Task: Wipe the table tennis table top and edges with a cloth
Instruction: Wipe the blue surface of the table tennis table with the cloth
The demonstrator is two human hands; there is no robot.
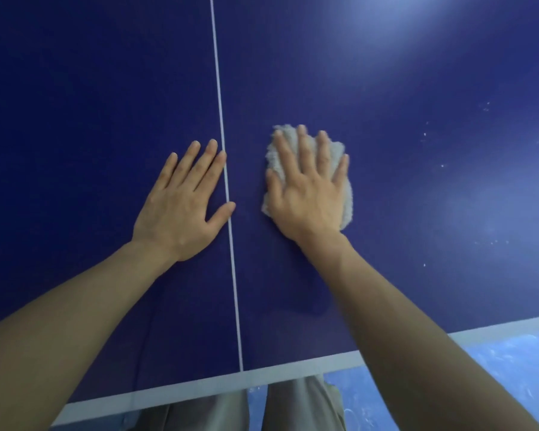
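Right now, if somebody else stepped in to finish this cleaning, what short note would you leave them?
Right hand: flat, fingers straight, pressing the white cloth onto the blue table, just right of the white centre line.
Left hand: flat on the table left of that line, holding nothing.
Done: cannot tell which parts have been wiped.
Left: white specks show on the surface further right of the cloth; wipe there, then the white near edge and the other edges.
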